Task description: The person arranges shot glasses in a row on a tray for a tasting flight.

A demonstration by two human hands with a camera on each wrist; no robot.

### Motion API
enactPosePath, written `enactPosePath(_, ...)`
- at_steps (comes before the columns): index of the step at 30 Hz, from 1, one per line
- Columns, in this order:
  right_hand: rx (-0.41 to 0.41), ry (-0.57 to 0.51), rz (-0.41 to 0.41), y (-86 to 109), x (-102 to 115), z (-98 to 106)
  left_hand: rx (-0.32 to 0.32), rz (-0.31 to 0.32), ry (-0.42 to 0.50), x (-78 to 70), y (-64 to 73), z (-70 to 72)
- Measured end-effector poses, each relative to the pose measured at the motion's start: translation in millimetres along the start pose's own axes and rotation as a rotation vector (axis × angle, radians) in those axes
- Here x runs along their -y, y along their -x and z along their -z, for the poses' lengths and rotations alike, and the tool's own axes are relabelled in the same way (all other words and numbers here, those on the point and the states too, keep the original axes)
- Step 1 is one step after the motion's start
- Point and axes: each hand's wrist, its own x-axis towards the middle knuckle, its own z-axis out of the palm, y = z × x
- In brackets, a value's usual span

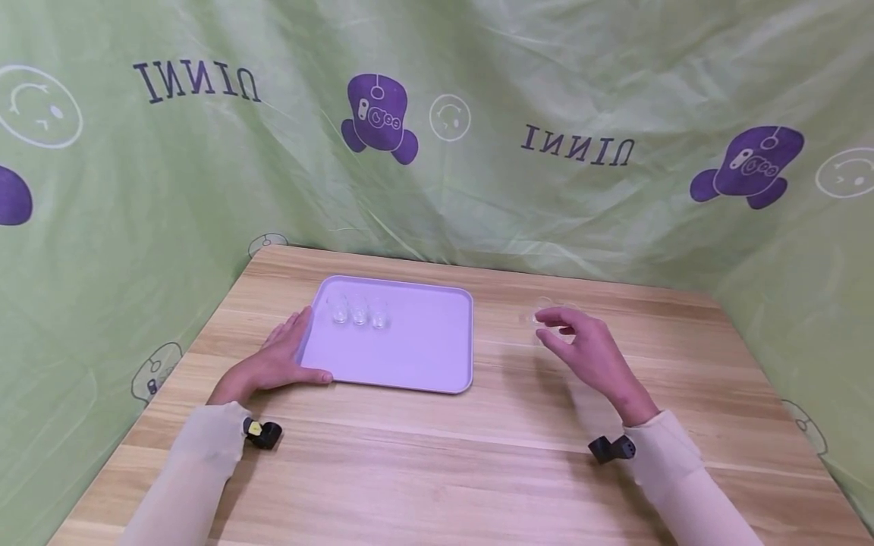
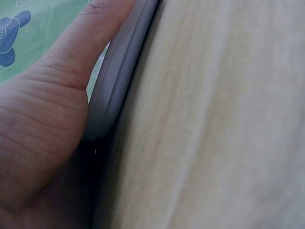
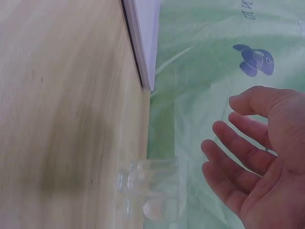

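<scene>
A lilac rectangular tray (image 1: 425,337) lies on the table, with three small clear glasses (image 1: 359,313) in a row near its back left. My left hand (image 1: 278,365) touches the tray's front left corner, fingers stretched along the left side and thumb along the front edge. In the left wrist view the thumb (image 2: 71,57) lies against the tray's rim (image 2: 112,81). To the right of the tray, my right hand (image 1: 586,350) is raised with bent, spread fingers and nothing between them. Beside it stand several clear glasses (image 3: 162,207), partly hidden by the hand in the head view.
The wooden table (image 1: 437,470) extends in front of the tray and to both sides. A green printed cloth (image 1: 478,205) hangs behind the table and along its left and right sides.
</scene>
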Motion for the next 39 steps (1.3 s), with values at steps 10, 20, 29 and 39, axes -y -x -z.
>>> enactPosePath(10, -0.020, -0.007, -0.116, -0.3, -13, 11, 0.002, 0.004, 0.001, -1.5, -0.5, 1.3)
enactPosePath(20, 0.006, -0.004, -0.174, 0.2, -28, 11, 0.001, 0.006, 0.001, -1.2, -1.0, 1.0)
enactPosePath(29, 0.012, -0.021, -0.192, 0.5, -35, 8, -0.004, 0.013, 0.004, -1.0, -1.1, 0.0)
enactPosePath(39, 0.024, -0.034, -0.215, -0.2, -39, 6, -0.003, 0.014, -0.001, -1.7, -0.5, -0.3)
